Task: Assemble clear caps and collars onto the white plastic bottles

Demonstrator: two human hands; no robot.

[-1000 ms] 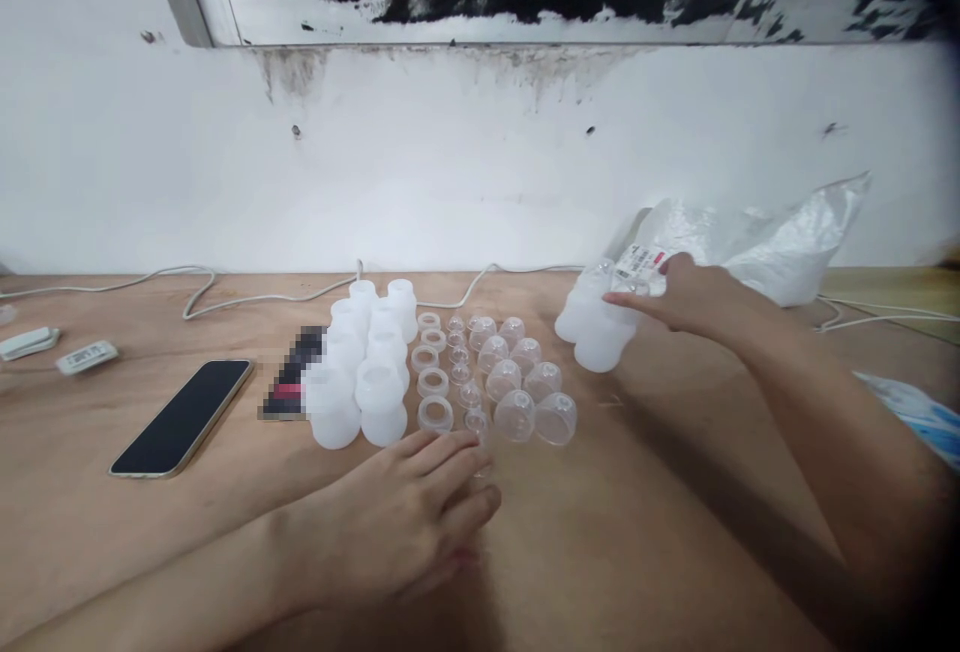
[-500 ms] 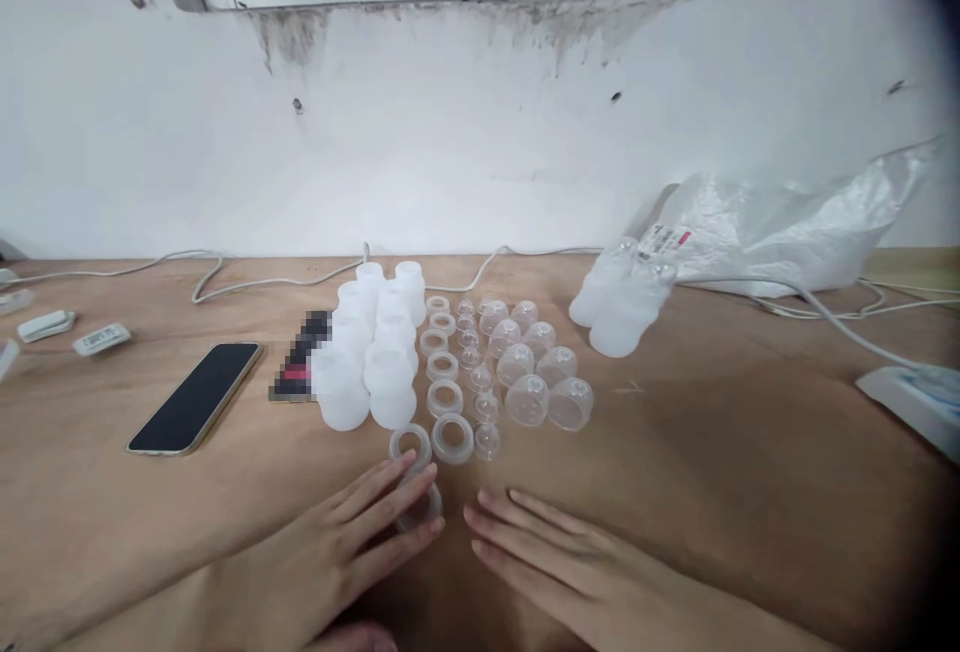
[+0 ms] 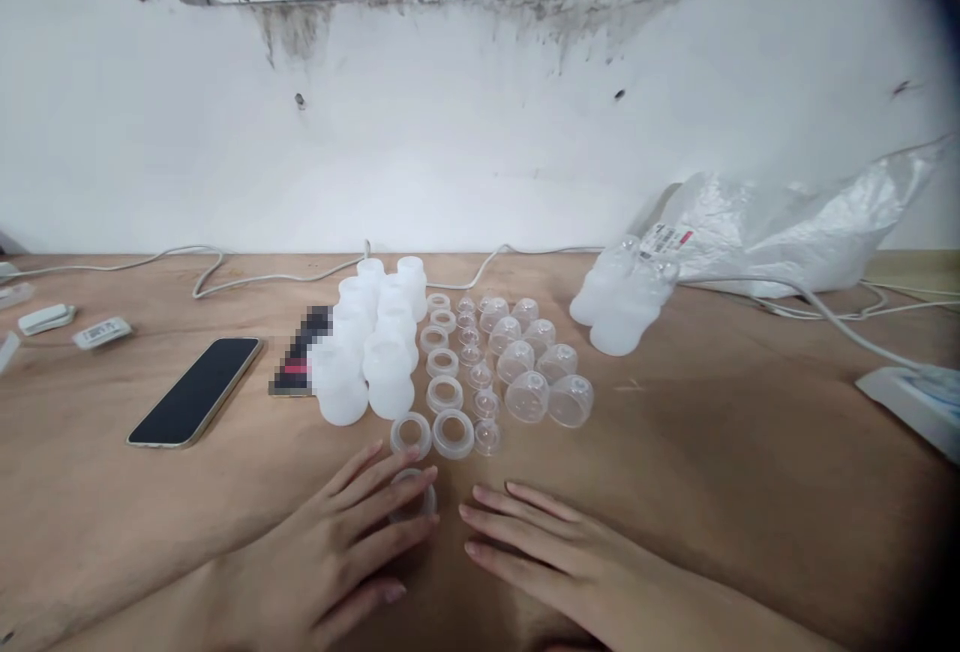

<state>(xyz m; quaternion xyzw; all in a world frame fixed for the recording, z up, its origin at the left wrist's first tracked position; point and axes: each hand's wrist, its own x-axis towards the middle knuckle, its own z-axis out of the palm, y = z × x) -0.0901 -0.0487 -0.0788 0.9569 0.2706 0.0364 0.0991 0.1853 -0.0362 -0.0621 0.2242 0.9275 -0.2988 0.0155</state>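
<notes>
My left hand [image 3: 352,532] lies palm down with its fingers apart, over a translucent screw ring [image 3: 430,499] that they partly cover. Just beyond the fingertips is another screw ring [image 3: 396,437], beside a column of similar rings [image 3: 439,435]. My right hand [image 3: 540,547] rests flat and open on the table, holding nothing. Past it stand clear bottle nipples [image 3: 487,405] in a column and clear dome caps [image 3: 571,402] in two columns. White open-necked baby bottles [image 3: 390,390] stand in two rows at the left of the rings.
Capped bottles [image 3: 621,327] stand at the back right, by a clear plastic bag [image 3: 787,232]. A phone [image 3: 196,392] and a blurred-out dark item [image 3: 300,357] lie left of the bottles. White cables [image 3: 285,279] run along the wall; a white pack [image 3: 911,402] sits far right.
My left hand has shifted slightly, its thumb now showing more, and the near ring under it sits a little farther left. My right hand has barely moved.
</notes>
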